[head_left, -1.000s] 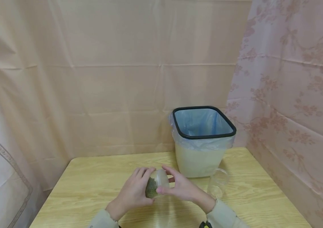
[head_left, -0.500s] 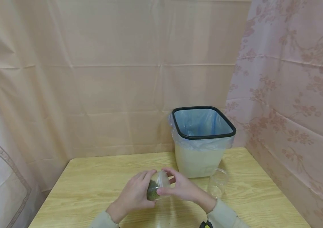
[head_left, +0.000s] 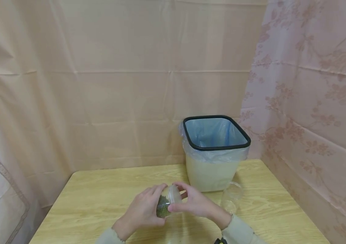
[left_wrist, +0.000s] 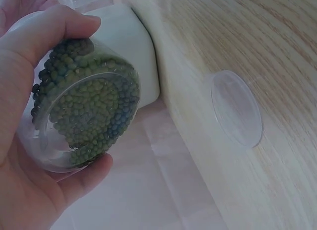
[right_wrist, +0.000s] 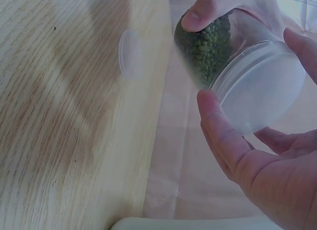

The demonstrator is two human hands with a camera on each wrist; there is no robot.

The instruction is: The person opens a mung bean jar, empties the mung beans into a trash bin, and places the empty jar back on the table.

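Note:
A clear plastic jar point(head_left: 163, 206) part-filled with small green beans, which look like mung beans, is tilted on its side above the table. My left hand point(head_left: 145, 209) grips its body, thumb and fingers on opposite sides. The jar's base, with beans behind it, faces the left wrist view. On the other end sits a frosted screw lid point(right_wrist: 262, 93), pointing right. My right hand point(head_left: 193, 202) holds this lid by its edge, thumb on the near side and fingers on the far side. The right palm stays off the lid's top.
A cream bin point(head_left: 211, 174) with a black rim and bluish bag stands at the back right of the wooden table point(head_left: 99, 189). Before it is an empty clear jar point(head_left: 232, 198). Another translucent lid point(left_wrist: 237, 110) lies on the table. Curtains hang behind and at the right.
Both hands and the jar have sunk slightly in the head view, which has itself shifted a little. The grip on jar and lid looks the same.

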